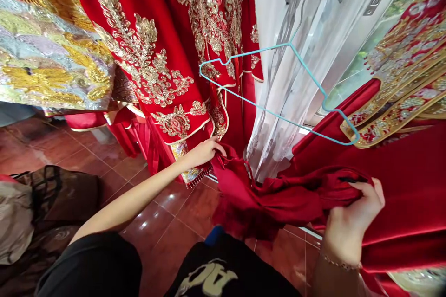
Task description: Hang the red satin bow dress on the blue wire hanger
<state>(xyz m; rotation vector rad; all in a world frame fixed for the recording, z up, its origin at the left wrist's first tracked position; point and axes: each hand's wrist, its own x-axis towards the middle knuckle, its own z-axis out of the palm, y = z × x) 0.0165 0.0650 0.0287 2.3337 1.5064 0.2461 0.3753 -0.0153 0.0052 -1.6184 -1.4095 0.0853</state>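
A dark red piece of cloth [278,199], perhaps a garment, stretches in folds between my two hands. My left hand [204,152] pinches its left end, close to the hem of a hanging red embroidered robe [181,55]. At the other end, my right hand [360,204] grips the bunched fabric, with a small dark strip showing near the thumb. Above the cloth hangs a light blue wire hanger [266,110] with nothing on it; neither hand touches it.
White curtains [272,79] and a window frame [378,2] stand behind the hanger. Another red and gold garment [400,69] hangs at right, a sequined one [49,51] at left. Brown bags [66,199] sit on the tiled floor [174,236].
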